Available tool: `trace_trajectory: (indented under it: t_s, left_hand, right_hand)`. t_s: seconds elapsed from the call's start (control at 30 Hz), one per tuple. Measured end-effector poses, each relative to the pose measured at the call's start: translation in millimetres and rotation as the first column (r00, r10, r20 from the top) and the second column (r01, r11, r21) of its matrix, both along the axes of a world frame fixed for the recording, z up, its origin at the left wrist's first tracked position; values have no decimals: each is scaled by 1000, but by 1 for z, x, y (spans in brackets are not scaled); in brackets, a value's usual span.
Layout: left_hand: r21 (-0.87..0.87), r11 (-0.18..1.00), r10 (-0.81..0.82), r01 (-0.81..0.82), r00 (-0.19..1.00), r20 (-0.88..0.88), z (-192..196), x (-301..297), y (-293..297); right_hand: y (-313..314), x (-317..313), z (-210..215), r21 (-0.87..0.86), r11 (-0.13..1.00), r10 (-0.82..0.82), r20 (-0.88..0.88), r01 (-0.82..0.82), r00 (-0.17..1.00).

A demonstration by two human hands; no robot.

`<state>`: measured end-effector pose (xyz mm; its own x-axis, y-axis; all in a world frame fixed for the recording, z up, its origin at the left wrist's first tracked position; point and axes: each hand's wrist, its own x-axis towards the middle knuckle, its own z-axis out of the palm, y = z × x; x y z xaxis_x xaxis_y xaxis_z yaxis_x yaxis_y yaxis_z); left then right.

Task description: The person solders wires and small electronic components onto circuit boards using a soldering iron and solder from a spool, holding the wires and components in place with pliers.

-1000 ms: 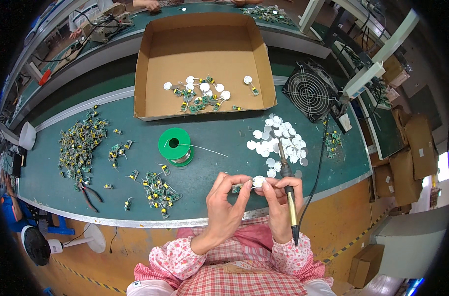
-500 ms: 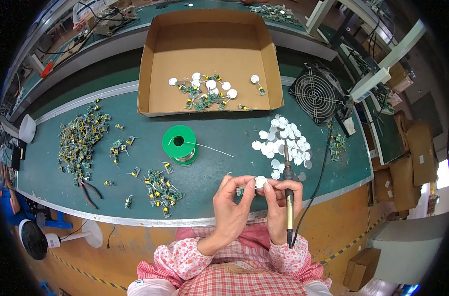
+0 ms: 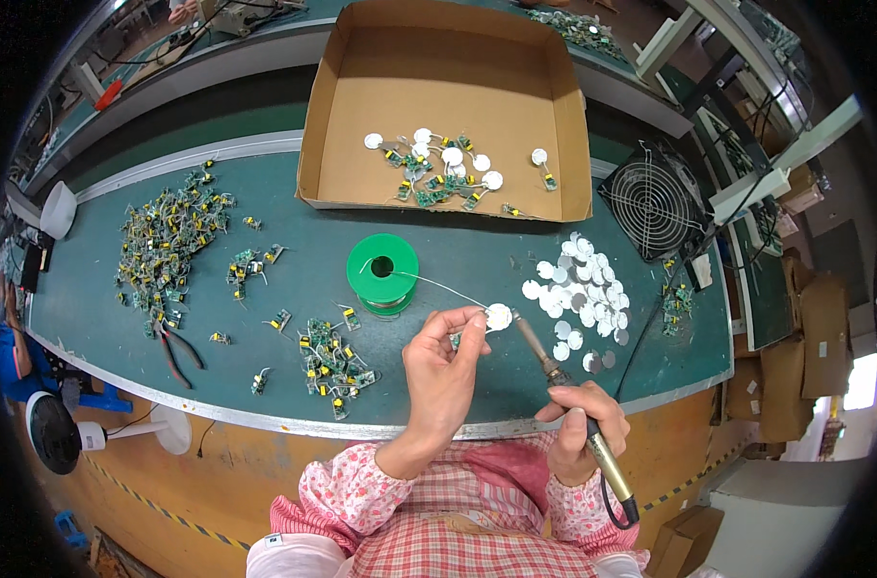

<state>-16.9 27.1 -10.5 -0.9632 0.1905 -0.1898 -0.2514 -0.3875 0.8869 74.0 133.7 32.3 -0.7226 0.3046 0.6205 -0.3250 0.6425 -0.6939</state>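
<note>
My left hand (image 3: 440, 371) pinches a small round white disc (image 3: 498, 316) above the bench. A bit of green circuit board (image 3: 456, 340) shows by its fingers, mostly hidden. In my right hand (image 3: 585, 429) is a soldering iron (image 3: 546, 364), gripped by its handle and slanting up to the left, its tip at the disc's right edge; whether they touch I cannot tell. From a green spool (image 3: 406, 265), solder wire (image 3: 448, 287) stretches to the disc's upper left, close to my left fingertips.
Loose white discs (image 3: 554, 299) lie to the right, beside a black fan (image 3: 654, 202). An open cardboard box (image 3: 438, 87) at the back holds boards with discs. Circuit board heaps (image 3: 164, 250) and pliers (image 3: 178, 356) lie left; a smaller board pile (image 3: 330, 361) sits nearer.
My right hand has left the disc, moved down and right, and swung the iron's tip over to it. My left hand has the disc farther forward, near the solder wire's end. The view has shifted.
</note>
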Motion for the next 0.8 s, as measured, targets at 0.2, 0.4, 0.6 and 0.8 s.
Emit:
trace_trajectory:
  t_s: [0.2,0.4,0.6,0.8]
  left_hand:
    - [34,999,-36,35,999,28,2,-1,1]
    - [36,998,-60,59,998,29,6,-1,0]
    - [67,990,-128,120,983,129,13,-3,-6]
    - [62,987,-151,145,982,109,18,0,-6]
  right_hand:
    - [2,-6,2,39,996,83,36,-84,996]
    - [2,-7,3,99,991,83,50,-88,995]
    - [6,-9,9,293,941,156,75,-172,985]
    - [3,-1,-7,64,990,-120,-64,124,991]
